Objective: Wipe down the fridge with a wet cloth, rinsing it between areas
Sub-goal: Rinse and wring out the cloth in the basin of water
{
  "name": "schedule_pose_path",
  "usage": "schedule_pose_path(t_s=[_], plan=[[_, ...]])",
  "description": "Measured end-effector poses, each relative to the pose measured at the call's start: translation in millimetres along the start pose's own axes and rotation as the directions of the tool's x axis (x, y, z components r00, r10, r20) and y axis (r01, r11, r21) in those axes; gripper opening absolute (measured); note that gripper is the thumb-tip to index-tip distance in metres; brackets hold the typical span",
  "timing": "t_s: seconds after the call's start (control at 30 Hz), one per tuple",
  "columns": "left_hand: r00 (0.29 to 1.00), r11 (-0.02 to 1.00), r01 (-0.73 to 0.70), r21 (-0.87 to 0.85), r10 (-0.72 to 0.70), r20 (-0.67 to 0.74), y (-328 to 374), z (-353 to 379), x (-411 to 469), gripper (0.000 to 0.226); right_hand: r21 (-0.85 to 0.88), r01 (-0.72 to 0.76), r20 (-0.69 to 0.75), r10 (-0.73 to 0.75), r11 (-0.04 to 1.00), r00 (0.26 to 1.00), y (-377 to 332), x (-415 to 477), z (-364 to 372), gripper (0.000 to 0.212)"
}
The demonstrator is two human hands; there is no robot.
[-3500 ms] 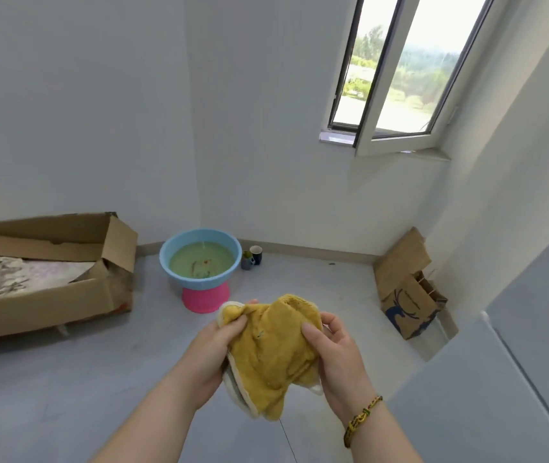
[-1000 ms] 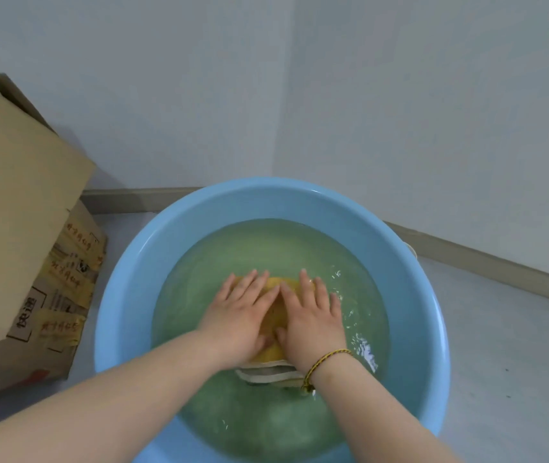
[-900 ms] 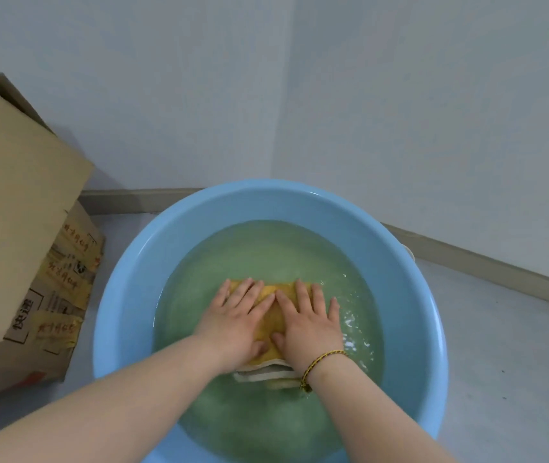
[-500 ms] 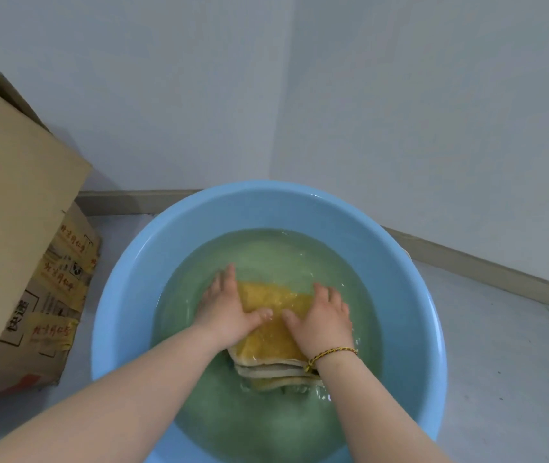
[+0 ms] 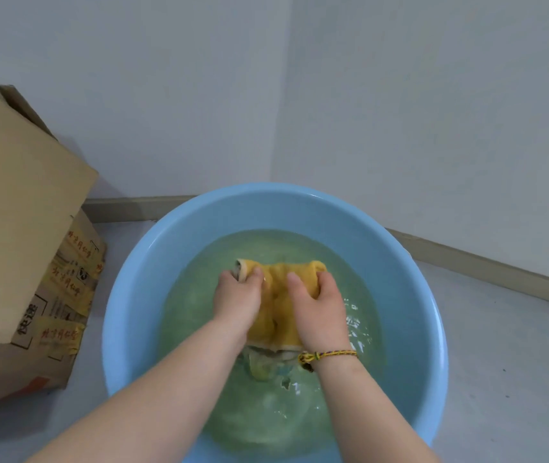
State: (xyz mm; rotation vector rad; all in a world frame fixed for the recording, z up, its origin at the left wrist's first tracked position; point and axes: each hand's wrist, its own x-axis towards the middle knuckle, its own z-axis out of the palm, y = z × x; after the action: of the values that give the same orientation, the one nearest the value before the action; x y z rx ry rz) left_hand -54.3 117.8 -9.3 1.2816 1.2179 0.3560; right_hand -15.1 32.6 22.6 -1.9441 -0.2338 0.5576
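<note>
A yellow cloth (image 5: 278, 295) with a pale underside is bunched at the surface of greenish water in a light blue basin (image 5: 400, 272). My left hand (image 5: 238, 299) grips its left end, fingers curled around the fabric. My right hand (image 5: 320, 305), with a braided bracelet on the wrist, grips the right end. The cloth's lower part hangs under the water between my wrists. The fridge is out of view.
An open cardboard box (image 5: 22, 235) with yellow tape stands on the floor just left of the basin. White walls meet in a corner behind the basin, with a baseboard (image 5: 487, 265) along the grey floor on the right.
I carried the cloth to the basin and pressed it flat under the water. My hands have since closed around its two ends and bunched it up at the surface.
</note>
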Motion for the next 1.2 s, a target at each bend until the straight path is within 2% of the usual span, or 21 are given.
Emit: schedule_pose_path(t_s=[0.03, 0.1, 0.17, 0.3, 0.37, 0.43, 0.53, 0.63, 0.7, 0.77, 0.83, 0.93, 0.97, 1.03, 1.1, 1.2], plan=[[0.999, 0.997, -0.029, -0.065, 0.027, -0.026, 3, 1, -5, 0.033, -0.013, 0.086, -0.003, -0.086, 0.996, 0.996, -7, -7, 4, 0.015], [0.999, 0.975, -0.028, -0.221, 0.035, 0.028, 10, 2, -12, 0.038, -0.068, 0.221, 0.014, -0.221, 0.973, 0.975, -15, -17, 15, 0.028], [0.998, 0.957, -0.032, -0.287, 0.046, 0.042, 21, -1, -18, 0.044, -0.122, 0.221, 0.028, -0.219, 0.968, 0.975, -19, -17, 24, 0.031], [0.991, 0.965, -0.137, -0.224, 0.133, -0.032, 30, -5, -31, 0.042, 0.012, 0.118, -0.010, -0.118, 0.993, 0.993, -20, 1, 27, 0.021], [0.991, 0.967, -0.128, -0.222, 0.118, -0.061, 29, -10, -28, 0.044, -0.025, 0.193, 0.040, -0.192, 0.981, 0.981, -19, -4, 30, 0.020], [0.993, 0.960, -0.095, -0.262, 0.075, -0.086, 28, -17, -20, 0.046, -0.106, 0.285, 0.103, -0.275, 0.953, 0.956, -17, -15, 37, 0.028], [0.998, 0.961, -0.037, -0.274, 0.024, -0.050, 28, -18, -26, 0.043, -0.077, 0.288, 0.086, -0.282, 0.954, 0.956, -12, -20, 33, 0.033], [0.996, 0.979, -0.004, -0.202, 0.022, 0.087, 30, -7, -39, 0.038, -0.016, 0.150, 0.000, -0.150, 0.989, 0.989, -7, -5, 18, 0.033], [0.982, 0.984, 0.031, -0.176, 0.003, 0.189, 31, -5, -39, 0.034, -0.097, 0.090, 0.020, -0.088, 0.991, 0.996, -6, 2, 9, 0.025], [0.975, 0.989, 0.039, -0.140, -0.006, 0.224, 30, -8, -30, 0.031, -0.223, 0.057, 0.082, -0.039, 0.973, 0.996, -4, 8, 1, 0.014], [0.977, 0.998, 0.016, -0.068, -0.001, 0.215, 23, -15, -18, 0.029, -0.367, 0.048, 0.145, 0.006, 0.929, 0.989, 2, 13, -9, 0.021], [0.965, 0.998, 0.001, 0.063, -0.017, 0.261, 10, -27, -7, 0.020, -0.543, 0.029, 0.223, 0.111, 0.839, 0.969, 15, 18, -20, 0.010], [0.963, 0.993, 0.007, 0.119, -0.038, 0.266, 6, -30, -3, 0.021, -0.600, 0.016, 0.222, 0.147, 0.800, 0.964, 20, 19, -20, 0.015], [0.966, 0.969, 0.010, 0.245, -0.073, 0.249, -4, -33, 4, 0.021, -0.732, 0.029, 0.214, 0.189, 0.681, 0.958, 27, 20, -16, 0.008], [0.971, 0.909, -0.006, 0.417, -0.094, 0.219, -12, -35, 10, 0.017, -0.830, 0.073, 0.230, 0.221, 0.553, 0.948, 31, 19, -11, 0.012], [0.975, 0.779, -0.028, 0.626, -0.117, 0.189, -19, -32, 11, 0.022, -0.890, 0.121, 0.259, 0.268, 0.440, 0.928, 36, 16, -6, 0.024]])
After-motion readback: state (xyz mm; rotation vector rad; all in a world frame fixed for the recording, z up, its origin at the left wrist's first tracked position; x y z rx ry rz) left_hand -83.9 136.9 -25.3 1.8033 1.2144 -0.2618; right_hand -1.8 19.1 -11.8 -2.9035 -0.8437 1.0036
